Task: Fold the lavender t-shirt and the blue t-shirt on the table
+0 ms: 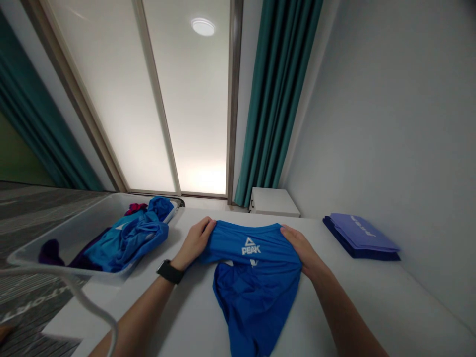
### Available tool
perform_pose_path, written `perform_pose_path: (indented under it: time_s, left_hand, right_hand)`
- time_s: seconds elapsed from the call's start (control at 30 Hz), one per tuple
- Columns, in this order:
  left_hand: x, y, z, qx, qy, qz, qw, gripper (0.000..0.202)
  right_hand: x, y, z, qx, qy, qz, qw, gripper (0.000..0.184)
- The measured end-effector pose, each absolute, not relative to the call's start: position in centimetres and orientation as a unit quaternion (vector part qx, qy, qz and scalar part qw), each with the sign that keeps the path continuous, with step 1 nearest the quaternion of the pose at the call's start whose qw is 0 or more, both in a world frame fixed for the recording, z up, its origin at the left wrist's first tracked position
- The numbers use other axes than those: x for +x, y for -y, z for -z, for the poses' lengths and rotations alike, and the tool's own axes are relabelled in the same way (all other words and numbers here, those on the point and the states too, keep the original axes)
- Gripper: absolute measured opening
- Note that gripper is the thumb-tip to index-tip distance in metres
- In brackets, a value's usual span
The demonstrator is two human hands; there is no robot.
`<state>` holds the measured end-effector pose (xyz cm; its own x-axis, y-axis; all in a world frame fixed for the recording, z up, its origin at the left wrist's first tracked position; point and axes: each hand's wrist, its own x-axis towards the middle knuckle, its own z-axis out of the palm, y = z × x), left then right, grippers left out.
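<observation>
A blue sports shirt (256,302) with a white PEAK logo (251,246) lies on the white table (372,302), its upper part folded over and its lower part hanging toward me. My left hand (195,243) grips the shirt's left edge, and a black smartwatch (170,271) sits on that wrist. My right hand (300,249) holds the opposite edge. Both hands pinch the fabric near the logo, with the thumbs on top.
A white plastic tray (74,230) of crumpled blue and purple clothes stands at the table's left. A folded blue garment stack (359,237) lies at the right against the wall. A white cable (70,290) crosses the lower left. A white cabinet (273,202) stands beyond the table.
</observation>
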<state>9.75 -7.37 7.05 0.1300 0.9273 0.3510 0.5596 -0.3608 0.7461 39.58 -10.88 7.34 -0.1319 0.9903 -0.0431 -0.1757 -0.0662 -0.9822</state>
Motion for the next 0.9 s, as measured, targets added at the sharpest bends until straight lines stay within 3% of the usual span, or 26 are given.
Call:
perform_pose_path:
  time_s: [0.1,0.2,0.27,0.33,0.4,0.47,0.53,0.63,0.73,0.83,0.9]
  left_hand:
    - [8.7,7.1,-9.5,0.752,-0.491,-0.36,0.253,0.04]
    - [7.6,7.2,-11.8,0.807,-0.447,-0.245,0.298,0.035]
    - [6.9,7.0,-12.6,0.846,-0.423,-0.144,0.291,0.033]
    - [6.2,6.5,-12.7,0.87,-0.424,-0.064,0.245,0.028]
    - [5.7,5.8,-12.3,0.876,-0.442,-0.028,0.193,0.026]
    - [5.5,5.2,-12.1,0.869,-0.462,-0.025,0.175,0.025]
    - [5.5,4.9,-12.1,0.837,-0.491,-0.015,0.241,0.025]
    - [5.7,5.3,-12.1,0.723,-0.504,-0.011,0.472,0.037]
    - [6.3,6.6,-11.0,0.596,-0.455,-0.063,0.659,0.058]
    - [7.7,7.7,-8.8,0.558,-0.428,-0.085,0.706,0.059]
    - [8.8,7.4,-7.3,0.618,-0.452,-0.15,0.625,0.046]
  right_hand:
    - [40.2,10.3,-8.8,-0.427,0.526,-0.584,0.446,0.052]
    - [41.0,9.8,-10.0,-0.44,0.65,-0.537,0.308,0.046]
    - [41.4,9.5,-10.4,-0.466,0.741,-0.45,0.178,0.034]
    - [41.5,9.2,-10.6,-0.519,0.794,-0.311,0.066,0.037]
    - [41.4,8.8,-10.6,-0.59,0.79,-0.166,0.018,0.038]
    - [41.1,8.4,-10.8,-0.639,0.761,-0.113,0.013,0.036]
    - [40.7,8.1,-11.1,-0.635,0.74,-0.221,0.018,0.041]
    - [39.8,8.5,-10.7,-0.512,0.677,-0.527,0.043,0.053]
    - [38.6,9.7,-8.8,-0.361,0.584,-0.726,0.029,0.054]
    - [37.6,10.0,-6.1,-0.312,0.533,-0.786,-0.011,0.044]
    - [37.4,9.1,-5.0,-0.338,0.536,-0.773,-0.022,0.038]
